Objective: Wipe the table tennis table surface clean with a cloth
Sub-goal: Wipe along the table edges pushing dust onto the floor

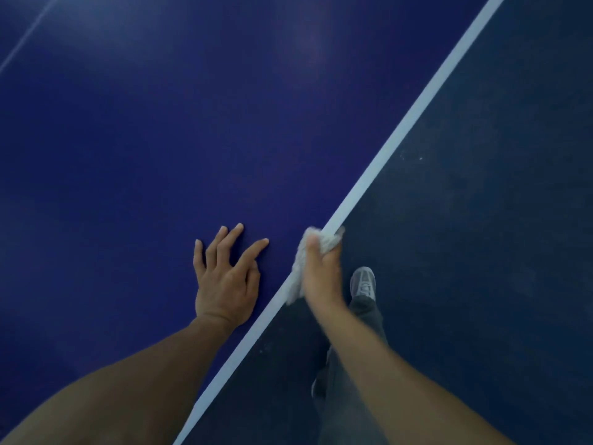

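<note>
The right hand (321, 274) grips a white cloth (330, 241), its fingers (332, 256) curled round the bunched fabric and wrapped over the rim of the blue bench (160, 139). The cloth sits right on the white edge line (401, 123), part of it bulging ahead of the fingers and part trailing behind the palm; this hold looks meant to clean the border and the lip together. Just to the left of those fingers, the left hand (224, 281) rests on the playing surface with its fingers (236, 231) spread and holding nothing, probably as a prop while the person leans in. Beyond the right fingers, lower down, a grey shoe (362, 282) stands on the dark floor (481, 220)
</note>
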